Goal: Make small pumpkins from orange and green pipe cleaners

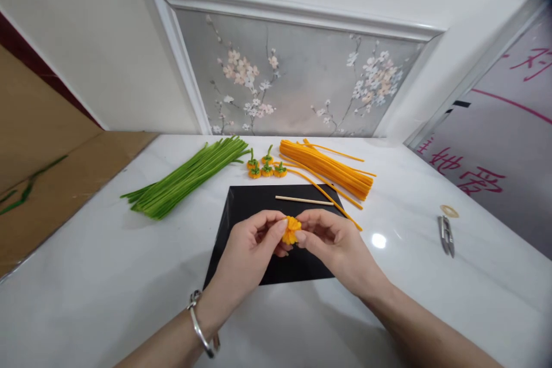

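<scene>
Between the fingertips of both hands is a small orange ribbed piece [291, 230], held over a black mat [250, 198]. My left hand [259, 238] pinches its left side, and my right hand [328, 236] grips its right side. A thin pale stick [304, 200] lies on the mat just beyond the fingers. Behind the mat stand several small orange pieces with green tops [267, 169]. To their left rests a bundle of green fuzzy stems [185, 178]; to their right is a bundle of orange fuzzy stems [328, 169], with a few loose ones reaching over the mat.
On the right of the white marble table [414, 299] lie grey tweezers or snips [447, 236] and a yellowish ring [449, 211]. Cardboard [77, 184] borders the left side. A framed floral panel [297, 80] stands behind, and a board with pink writing [504, 144] is at right.
</scene>
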Demonstrator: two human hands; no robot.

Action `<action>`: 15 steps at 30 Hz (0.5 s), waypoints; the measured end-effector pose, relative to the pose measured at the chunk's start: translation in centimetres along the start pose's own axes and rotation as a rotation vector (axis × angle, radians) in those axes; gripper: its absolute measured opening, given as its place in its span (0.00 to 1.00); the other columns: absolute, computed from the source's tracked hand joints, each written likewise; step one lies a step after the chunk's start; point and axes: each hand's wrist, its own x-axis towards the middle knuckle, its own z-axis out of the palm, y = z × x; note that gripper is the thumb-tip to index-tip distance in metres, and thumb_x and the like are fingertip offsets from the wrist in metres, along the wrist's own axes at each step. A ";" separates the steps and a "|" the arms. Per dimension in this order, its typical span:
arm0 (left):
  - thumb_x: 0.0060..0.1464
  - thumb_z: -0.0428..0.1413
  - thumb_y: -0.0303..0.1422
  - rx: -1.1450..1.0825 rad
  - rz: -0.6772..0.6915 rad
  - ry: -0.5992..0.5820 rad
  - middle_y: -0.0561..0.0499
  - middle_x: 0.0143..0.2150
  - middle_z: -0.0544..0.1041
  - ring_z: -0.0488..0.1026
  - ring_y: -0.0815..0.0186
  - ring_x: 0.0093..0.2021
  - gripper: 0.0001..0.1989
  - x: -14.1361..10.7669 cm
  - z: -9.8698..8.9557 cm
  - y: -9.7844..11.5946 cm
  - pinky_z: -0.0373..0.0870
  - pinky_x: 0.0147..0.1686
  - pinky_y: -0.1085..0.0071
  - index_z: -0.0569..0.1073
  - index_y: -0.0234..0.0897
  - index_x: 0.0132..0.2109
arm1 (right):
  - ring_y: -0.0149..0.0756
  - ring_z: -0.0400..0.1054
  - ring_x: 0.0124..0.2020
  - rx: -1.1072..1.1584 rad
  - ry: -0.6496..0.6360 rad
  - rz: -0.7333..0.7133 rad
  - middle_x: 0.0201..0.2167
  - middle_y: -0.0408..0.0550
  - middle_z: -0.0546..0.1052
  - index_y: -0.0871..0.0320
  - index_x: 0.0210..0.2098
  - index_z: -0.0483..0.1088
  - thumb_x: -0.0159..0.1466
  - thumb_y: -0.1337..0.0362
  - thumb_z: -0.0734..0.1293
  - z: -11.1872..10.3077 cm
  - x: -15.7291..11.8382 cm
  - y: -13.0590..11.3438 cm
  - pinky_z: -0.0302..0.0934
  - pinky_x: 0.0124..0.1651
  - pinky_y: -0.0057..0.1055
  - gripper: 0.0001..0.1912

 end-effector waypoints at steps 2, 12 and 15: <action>0.58 0.55 0.39 -0.027 -0.019 -0.012 0.54 0.31 0.77 0.74 0.71 0.27 0.10 0.0 -0.1 0.2 0.74 0.30 0.76 0.75 0.37 0.40 | 0.29 0.69 0.31 0.021 -0.010 0.018 0.29 0.42 0.75 0.58 0.36 0.72 0.57 0.60 0.71 -0.1 0.1 -0.1 0.66 0.39 0.27 0.10; 0.55 0.58 0.43 -0.052 -0.147 -0.122 0.54 0.27 0.74 0.72 0.73 0.25 0.14 0.3 -1.2 1.5 0.71 0.25 0.79 0.73 0.34 0.38 | 0.30 0.71 0.30 0.042 0.027 0.038 0.31 0.44 0.77 0.59 0.36 0.72 0.56 0.59 0.72 -0.5 0.1 -0.8 0.70 0.38 0.30 0.13; 0.52 0.61 0.39 -0.065 -0.156 -0.121 0.56 0.26 0.73 0.71 0.73 0.24 0.13 0.3 -1.0 1.2 0.71 0.24 0.78 0.73 0.34 0.38 | 0.30 0.71 0.31 -0.010 0.018 -0.011 0.31 0.45 0.77 0.58 0.38 0.72 0.57 0.60 0.71 -0.4 0.1 -0.4 0.70 0.39 0.31 0.12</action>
